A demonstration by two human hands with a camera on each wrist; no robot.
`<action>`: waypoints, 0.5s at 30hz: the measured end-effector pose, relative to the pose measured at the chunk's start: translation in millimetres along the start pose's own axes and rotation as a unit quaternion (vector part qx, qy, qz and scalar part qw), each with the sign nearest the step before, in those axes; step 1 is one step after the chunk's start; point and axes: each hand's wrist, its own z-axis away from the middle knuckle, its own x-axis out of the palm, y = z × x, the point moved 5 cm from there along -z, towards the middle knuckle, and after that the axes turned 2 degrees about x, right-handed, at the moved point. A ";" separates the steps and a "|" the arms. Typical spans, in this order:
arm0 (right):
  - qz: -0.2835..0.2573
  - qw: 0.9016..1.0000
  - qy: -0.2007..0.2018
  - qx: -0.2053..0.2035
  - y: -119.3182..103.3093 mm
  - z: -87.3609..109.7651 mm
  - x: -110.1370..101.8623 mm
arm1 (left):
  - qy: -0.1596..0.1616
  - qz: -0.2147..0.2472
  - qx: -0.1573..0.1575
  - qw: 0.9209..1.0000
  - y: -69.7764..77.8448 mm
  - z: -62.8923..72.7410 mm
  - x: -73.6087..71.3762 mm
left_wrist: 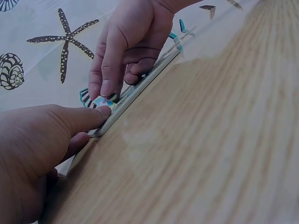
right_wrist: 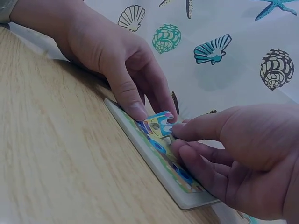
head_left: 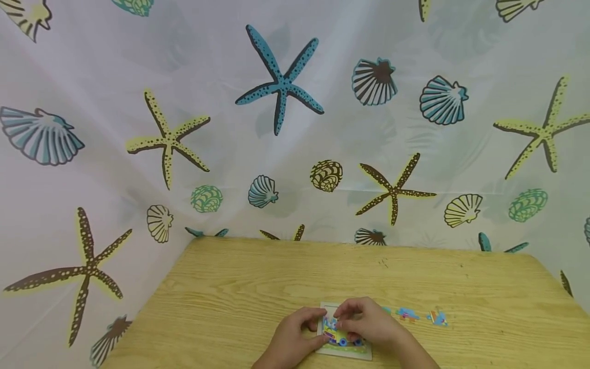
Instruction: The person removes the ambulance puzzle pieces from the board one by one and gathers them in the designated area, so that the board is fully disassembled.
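Observation:
A small jigsaw puzzle board with a pale frame lies on the table, its colourful picture showing blue wheels. My left hand holds its left side, thumb over the picture and index finger near the far left corner. Between the thumb and fingers of my right hand is the edge of a blue and yellow puzzle piece, slightly tilted above the board. In the left wrist view, the right hand reaches over the board and hides much of the picture. The right fingers cover part of the piece.
Two loose puzzle pieces, one blue and orange and another mostly blue, lie right of the board. A further piece is partly hidden by the right hand. A curtain with starfish and shells surrounds the wooden table.

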 end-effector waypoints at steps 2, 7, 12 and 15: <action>-0.001 1.000 0.002 -0.001 1.0 -0.7 0.0 | 0.000 -0.002 0.000 1.000 0.3 0.6 -0.1; -0.012 1.000 0.003 0.002 1.7 -0.8 0.3 | -0.002 0.000 -0.004 1.000 0.1 0.6 0.5; -0.025 1.000 0.004 0.003 1.0 -0.1 -0.6 | -0.006 0.001 -0.014 1.000 -0.7 -0.7 1.4; -0.035 0.999 0.008 0.008 1.1 0.6 -3.3 | -0.008 0.003 -0.018 1.000 -1.1 -1.6 1.8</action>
